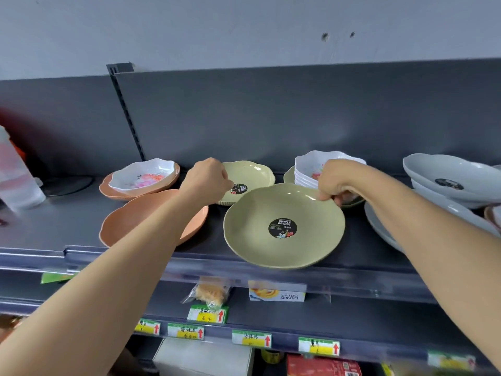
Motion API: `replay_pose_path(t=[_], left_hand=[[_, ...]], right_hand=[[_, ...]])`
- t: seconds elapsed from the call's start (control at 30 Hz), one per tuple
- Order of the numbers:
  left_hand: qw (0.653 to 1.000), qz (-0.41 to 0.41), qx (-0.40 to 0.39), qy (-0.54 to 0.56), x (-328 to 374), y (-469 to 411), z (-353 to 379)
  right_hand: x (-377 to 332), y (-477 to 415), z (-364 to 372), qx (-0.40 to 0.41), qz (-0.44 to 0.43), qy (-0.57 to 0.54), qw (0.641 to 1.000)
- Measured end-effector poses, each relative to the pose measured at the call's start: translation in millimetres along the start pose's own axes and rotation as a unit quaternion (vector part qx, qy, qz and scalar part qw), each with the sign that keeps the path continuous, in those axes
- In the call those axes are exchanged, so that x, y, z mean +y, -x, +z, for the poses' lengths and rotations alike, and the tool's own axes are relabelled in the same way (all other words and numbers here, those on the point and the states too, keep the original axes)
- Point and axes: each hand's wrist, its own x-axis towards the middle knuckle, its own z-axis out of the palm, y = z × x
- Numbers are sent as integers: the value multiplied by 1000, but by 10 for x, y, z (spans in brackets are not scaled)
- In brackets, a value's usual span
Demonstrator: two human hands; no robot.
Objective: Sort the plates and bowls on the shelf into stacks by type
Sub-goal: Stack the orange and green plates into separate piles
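Your right hand (334,183) pinches the far rim of the front green plate (284,226), which overhangs the shelf (67,226) edge. Your left hand (207,180) is curled at the rear green plate (253,173); actual grip cannot be told. Stacked floral bowls (309,169) stand behind; orange plates (119,223) lie left.

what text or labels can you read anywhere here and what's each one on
"SIMPLE DESIGN": round black sticker on the front green plate, held at its rim by the right hand.
"SIMPLE DESIGN", sideways: sticker on the rear green plate by the left hand.
"LANDY", upside down: white card under the shelf edge.
Yellow price tags with red arrows: handwriting unreadable.
Sticker in the white dish: too blurred.
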Motion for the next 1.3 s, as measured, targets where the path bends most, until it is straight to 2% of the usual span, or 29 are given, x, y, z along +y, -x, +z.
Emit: replay_pose_path(t=[0.1,0.2,0.27,0.37,0.5,0.6,0.83,0.9,1.0,1.1,1.3], left_hand=[[1000,-8,-7,21,-85,-7,-54],[999,-19,20,37,-211,-14,-184],[999,-28,22,33,-316,-32,-261],[995,-82,51,4,-666,-61,-450],[987,-120,56,-96,-812,-17,-457],[984,-119,45,-121,-865,-19,-429],[989,-119,26,-81,-896,-66,-341],[989,-123,29,-74,-901,-102,-293],[990,-121,42,-57,-921,-147,-228],[990,-123,46,-51,-927,-148,-218],[985,-153,62,-51,-1132,-52,-377]], right_hand=[[-86,14,-103,37,-4,-36,999],[-247,-71,-144,50,8,-96,994],[-400,-178,-151,98,6,-165,981],[-986,-452,-163,140,-44,-265,953],[-1290,-671,-51,114,-42,-320,940],[-1267,-735,52,111,-26,-312,943],[-1078,-797,80,105,-10,-230,967],[-1031,-840,107,122,0,-199,972],[-989,-835,114,190,-26,-135,972],[-1096,-799,68,210,-75,-151,963],[-1802,-655,7,156,-264,-205,930]])
